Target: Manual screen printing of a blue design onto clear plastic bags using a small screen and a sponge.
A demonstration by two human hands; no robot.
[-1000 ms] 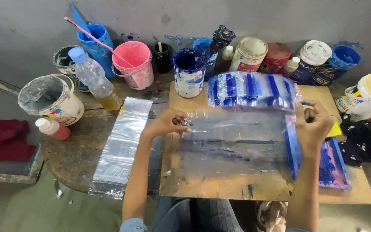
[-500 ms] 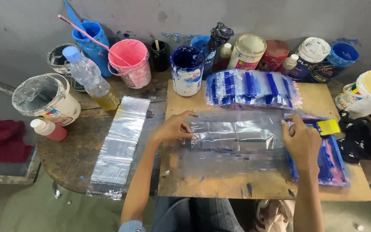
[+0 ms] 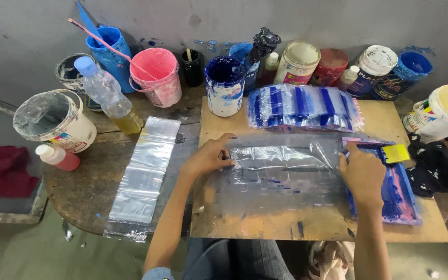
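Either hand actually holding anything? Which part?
Nothing is lifted. Both hands press a clear plastic bag flat on the board: left hand on its left edge, right hand on its right edge.

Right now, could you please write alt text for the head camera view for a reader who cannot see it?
A person's left hand and right hand press a clear plastic bag flat on a paint-stained wooden board. Blue-printed bags lie stacked behind it, with paint pots along the wall.
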